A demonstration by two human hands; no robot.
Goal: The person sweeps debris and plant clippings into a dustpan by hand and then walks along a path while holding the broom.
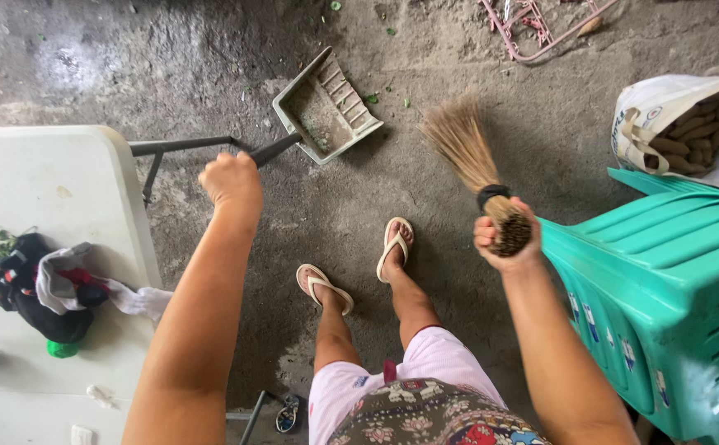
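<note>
Both hands are clamping tools: my left hand (pixel 229 180) is gripping the dustpan (pixel 326 107) handle, my right hand (pixel 504 235) is gripping the straw broom (pixel 467 152) above the concrete floor (pixel 170 66)

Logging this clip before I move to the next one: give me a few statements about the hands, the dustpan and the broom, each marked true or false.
1. The left hand grips the dark handle of a dustpan that rests on the concrete floor. True.
2. The right hand holds a metal scoop. False: it holds a short straw broom, bristles pointing toward the dustpan.
3. The dustpan sits on the white table. False: it is on the floor beyond the table.
4. A green plastic chair stands beside the right arm. True.
5. The person is barefoot. False: both feet wear flip-flops.
</note>
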